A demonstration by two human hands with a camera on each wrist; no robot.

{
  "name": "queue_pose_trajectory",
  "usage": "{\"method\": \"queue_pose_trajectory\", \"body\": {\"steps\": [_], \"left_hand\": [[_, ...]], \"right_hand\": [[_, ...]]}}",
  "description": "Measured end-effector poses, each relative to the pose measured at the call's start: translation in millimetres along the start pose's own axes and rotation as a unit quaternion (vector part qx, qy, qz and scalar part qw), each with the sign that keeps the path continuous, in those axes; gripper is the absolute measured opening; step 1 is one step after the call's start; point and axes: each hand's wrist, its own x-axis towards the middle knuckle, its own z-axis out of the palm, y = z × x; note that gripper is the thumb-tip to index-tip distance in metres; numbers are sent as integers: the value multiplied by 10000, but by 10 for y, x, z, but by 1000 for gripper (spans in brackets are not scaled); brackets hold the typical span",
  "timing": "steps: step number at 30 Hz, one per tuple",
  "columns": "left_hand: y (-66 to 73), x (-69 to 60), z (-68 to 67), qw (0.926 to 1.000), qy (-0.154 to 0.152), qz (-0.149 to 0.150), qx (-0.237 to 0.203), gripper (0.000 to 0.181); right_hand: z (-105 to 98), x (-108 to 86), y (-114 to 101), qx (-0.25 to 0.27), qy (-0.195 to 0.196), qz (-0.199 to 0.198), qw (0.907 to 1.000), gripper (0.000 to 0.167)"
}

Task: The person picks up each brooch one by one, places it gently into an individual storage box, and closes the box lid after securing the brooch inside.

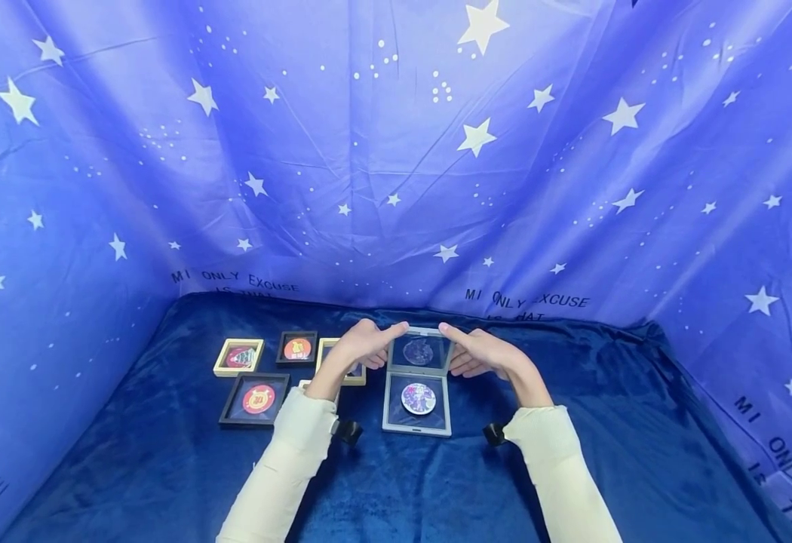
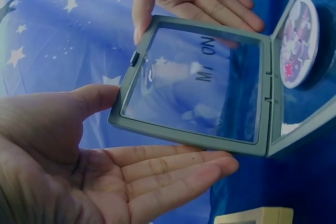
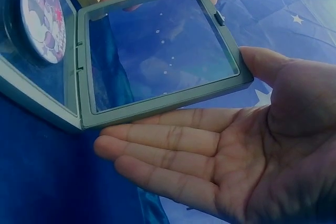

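A hinged grey display case (image 1: 416,432) lies unfolded on the blue cloth, its lid (image 2: 199,144) tilted up with a clear window. A round purple-and-white badge (image 1: 419,398) sits behind the clear film of the lower half. My left hand (image 1: 362,343) touches the lid's left side with straight fingers, thumb tip on its far edge. On the opposite side, my right hand (image 1: 484,352) mirrors this, its thumb (image 3: 262,61) against the far edge and straight fingers along the side. Both palms face inward, with the lid between them.
Left of the case lie a large black frame (image 1: 226,411), a smaller black frame (image 1: 281,348) and a cream frame (image 1: 218,370), each with a round badge. Another cream frame (image 1: 323,353) is partly hidden by my left hand. Star-patterned curtains (image 1: 369,151) enclose the table.
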Motion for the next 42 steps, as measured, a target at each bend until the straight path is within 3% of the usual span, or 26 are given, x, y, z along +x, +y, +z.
{"method": "queue_pose_trajectory", "body": {"steps": [7,18,26,31,42], "left_hand": [[19,17,-18,9992,-196,39,336,67],[3,-37,-123,9974,-673,-148,207,68],[-36,-38,-147,9944,-1031,-164,180,69],[-81,-33,-159,9924,-1178,-131,336,67],[-155,-129,-130,9902,-1350,108,339,68]], "right_hand": [[-31,-34,-10,-184,-257,-93,9995,85],[-96,-39,-53,-291,-879,-66,9957,83],[-138,-46,-17,103,-1216,47,9925,77],[-136,-64,18,288,-1224,27,9921,74],[-22,-149,154,270,-656,-255,9972,63]]}}
